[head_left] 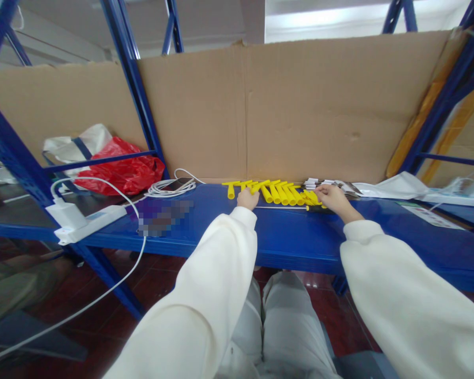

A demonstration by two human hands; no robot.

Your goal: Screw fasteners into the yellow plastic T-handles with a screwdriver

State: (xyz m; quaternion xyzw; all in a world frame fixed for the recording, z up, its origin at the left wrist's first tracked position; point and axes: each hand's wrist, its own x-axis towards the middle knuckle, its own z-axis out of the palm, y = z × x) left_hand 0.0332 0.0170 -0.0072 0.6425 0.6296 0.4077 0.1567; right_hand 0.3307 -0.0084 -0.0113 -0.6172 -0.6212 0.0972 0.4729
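A row of yellow T-shaped plastic pieces point(276, 193) lies along the back of the blue shelf. My left hand point(248, 199) is closed at the left part of this row, its fingers around one yellow T-shaped piece. My right hand point(334, 199) is at the row's right end, fingertips pinched together; what they hold, if anything, is too small to make out. Just below it lies a long screwdriver with a black and yellow handle point(318, 209), its thin shaft pointing left. Slim white and black items point(311, 183) are bunched behind the right hand.
The blue shelf point(296, 237) is backed by a cardboard sheet point(308, 110). To the left are a coiled white cable point(171, 187), a power strip point(90, 223) and a red plastic bag point(122, 166). White plastic bags point(395, 185) lie right. Another person's leg point(19, 284) shows far left.
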